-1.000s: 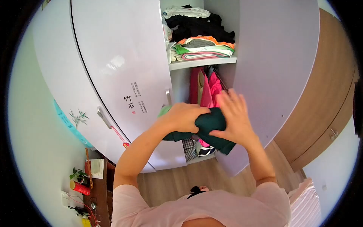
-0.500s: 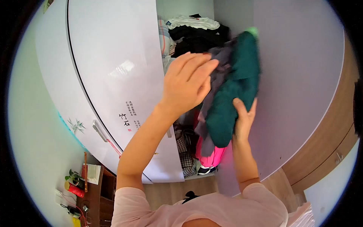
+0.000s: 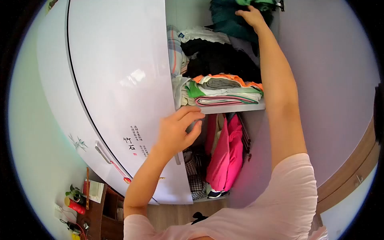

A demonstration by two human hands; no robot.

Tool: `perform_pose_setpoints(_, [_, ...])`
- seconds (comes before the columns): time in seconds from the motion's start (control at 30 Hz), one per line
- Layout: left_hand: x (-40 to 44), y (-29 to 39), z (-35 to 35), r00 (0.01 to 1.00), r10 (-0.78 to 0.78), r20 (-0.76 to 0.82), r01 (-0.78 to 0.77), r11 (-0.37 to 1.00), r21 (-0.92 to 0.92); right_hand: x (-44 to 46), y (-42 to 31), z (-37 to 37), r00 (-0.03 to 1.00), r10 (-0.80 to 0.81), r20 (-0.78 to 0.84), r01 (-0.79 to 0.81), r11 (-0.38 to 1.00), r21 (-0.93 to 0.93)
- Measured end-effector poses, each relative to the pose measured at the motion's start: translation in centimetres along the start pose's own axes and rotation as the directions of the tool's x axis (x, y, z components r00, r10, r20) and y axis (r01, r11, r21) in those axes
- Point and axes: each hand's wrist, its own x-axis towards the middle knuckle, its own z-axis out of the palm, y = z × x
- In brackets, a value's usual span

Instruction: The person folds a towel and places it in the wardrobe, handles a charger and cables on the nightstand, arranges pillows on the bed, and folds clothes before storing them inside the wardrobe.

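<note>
High in the open wardrobe, my right hand (image 3: 253, 18) grips a bundled dark green garment (image 3: 226, 18), with lighter green cloth at its top. The bundle hangs over the back right of the upper shelf (image 3: 234, 108). My left hand (image 3: 179, 130) is empty, its fingers curved and thumb apart, just below and left of the shelf's front edge. On that shelf are folded clothes (image 3: 228, 96) in white, green, pink and orange. Black clothes (image 3: 222, 56) are heaped behind them, and a white folded garment (image 3: 204, 35) lies farther back.
A white door panel (image 3: 120, 60) stands at left and a grey-lilac panel (image 3: 332, 80) at right. Bright pink clothing (image 3: 224, 160) hangs below the shelf beside a checked item (image 3: 196, 172). A small brown cabinet (image 3: 98, 212) with a plant sits at lower left.
My right hand has moved up and inward, carrying the dark green garment above the upper shelf. My left hand has come away from the bundle and dropped lower. The folded stack is now visible.
</note>
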Motion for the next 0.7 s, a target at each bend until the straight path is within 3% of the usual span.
perform_pose_setpoints(0.1, [-0.7, -0.5, 0.6, 0.998, -0.066, -0.026, 0.061, 0.988, -0.143, -5.4, -6.2, -3.3, 0.980, -0.108, -0.166, 0.126, 0.987, 0.100])
perform_pose_setpoints(0.17, [-1.4, -0.9, 0.6, 0.995, -0.103, -0.008, 0.099, 0.977, -0.187, -11.6, -9.8, -5.7, 0.973, -0.150, -0.178, 0.195, 0.943, 0.270])
perform_pose_setpoints(0.3, [-3.4, -0.1, -0.4, 0.983, -0.179, 0.050, 0.186, 0.938, -0.294, -23.1, -13.1, -11.9, 0.940, -0.184, -0.289, 0.252, 0.942, 0.221])
perform_pose_setpoints(0.37, [-4.8, 0.1, -1.1, 0.974, -0.211, 0.087, 0.228, 0.925, -0.304, -28.3, -13.9, -16.1, 0.905, -0.221, -0.362, 0.260, 0.964, 0.061])
perform_pose_setpoints(0.47, [-7.8, 0.1, -2.0, 0.953, -0.276, 0.126, 0.304, 0.886, -0.350, -35.7, -11.8, -23.7, 0.732, -0.374, -0.569, 0.362, 0.922, -0.141])
perform_pose_setpoints(0.5, [-9.1, 0.0, -2.3, 0.943, -0.309, 0.126, 0.333, 0.859, -0.389, -37.6, -10.7, -26.2, 0.609, -0.448, -0.654, 0.430, 0.880, -0.202])
perform_pose_setpoints(0.57, [-12.0, -0.4, -2.9, 0.909, -0.373, 0.185, 0.416, 0.801, -0.431, -40.8, -10.8, -29.6, 0.669, -0.324, -0.669, 0.112, 0.934, -0.341])
perform_pose_setpoints(0.6, [-13.3, -0.7, -3.1, 0.881, -0.416, 0.224, 0.472, 0.748, -0.467, -41.7, -11.3, -30.2, 0.703, 0.046, -0.709, -0.193, 0.973, -0.128])
perform_pose_setpoints(0.63, [-14.7, -0.8, -3.1, 0.868, -0.434, 0.243, 0.497, 0.731, -0.469, -42.6, -11.8, -30.6, 0.618, 0.406, -0.673, -0.490, 0.869, 0.074])
perform_pose_setpoints(0.7, [-17.3, -0.6, -3.1, 0.792, -0.522, 0.316, 0.607, 0.625, -0.491, -44.8, -11.5, -30.3, 0.393, 0.849, -0.353, -0.726, 0.522, 0.448])
